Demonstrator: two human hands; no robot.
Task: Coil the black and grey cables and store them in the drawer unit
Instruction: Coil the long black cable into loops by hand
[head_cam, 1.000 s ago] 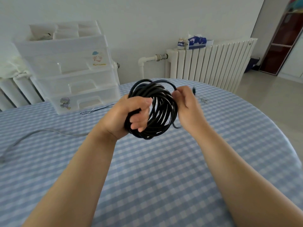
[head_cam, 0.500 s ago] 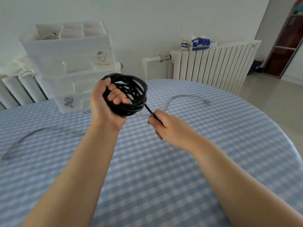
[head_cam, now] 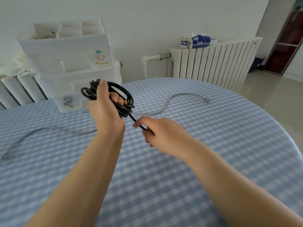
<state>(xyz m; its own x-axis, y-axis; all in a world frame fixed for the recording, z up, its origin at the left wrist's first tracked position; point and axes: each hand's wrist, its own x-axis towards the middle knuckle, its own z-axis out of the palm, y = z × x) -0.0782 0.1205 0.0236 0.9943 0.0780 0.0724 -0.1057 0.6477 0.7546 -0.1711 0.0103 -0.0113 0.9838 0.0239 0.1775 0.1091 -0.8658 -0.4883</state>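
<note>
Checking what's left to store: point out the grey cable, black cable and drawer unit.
grey cable point(head_cam: 183, 95), head view, far curved stretch.
black cable point(head_cam: 126, 94), head view, coil's right loops.
drawer unit point(head_cam: 68, 49), head view, upper drawer front.

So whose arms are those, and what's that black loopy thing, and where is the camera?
The camera sits on a person's head, looking down, so you see their own two arms. The left hand grips a black cable wound into loops. The right hand pinches the loose end of that same cable. Below is a table with a blue checked cloth. A grey cable lies on it uncoiled. At the back of the table stands a clear plastic drawer unit, where the cables are meant to go. Behind the table is a white radiator.
</note>
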